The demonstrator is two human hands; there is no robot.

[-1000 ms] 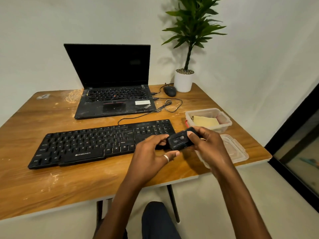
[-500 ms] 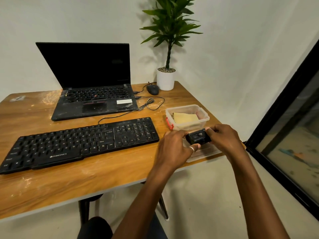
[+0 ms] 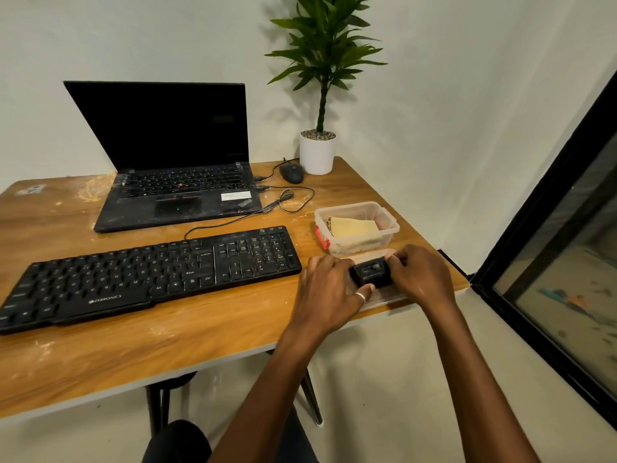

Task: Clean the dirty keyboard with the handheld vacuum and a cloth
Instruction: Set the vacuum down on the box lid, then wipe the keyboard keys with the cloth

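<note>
The desk (image 3: pixel 217 332) carried the keyboard (image 3: pixel 150 275). The keyboard's long axis ran left to right in front of the person, with the right end set slightly farther away than the left. Pale specks showed on the keys.

A clear box (image 3: pixel 390 217) stood just right of the keyboard's right end, with the cloth (image 3: pixel 354 227) folded inside it. A clear lid (image 3: pixel 384 297) lay flat to the right of the keyboard, nearer the person than the box.

Both hands were to the right of the keyboard, above the lid. The left hand (image 3: pixel 329 292) was the nearer of the two to the keyboard's right end. The right hand (image 3: pixel 420 279) was farther out.

The vacuum (image 3: pixel 370 274), a small black unit, sat between the two hands, to the right of the keyboard and apart from it. The fingers of each hand were curled round one end of the vacuum and grasped it. Whether it rested on the lid or hung just above it could not be told.

Judgement: the vacuum was in hand but not yet at the keys. The keyboard lay to the left of the fingers, so the next move called for a leftward carry, followed by passes along the keyboard's long axis.
</note>
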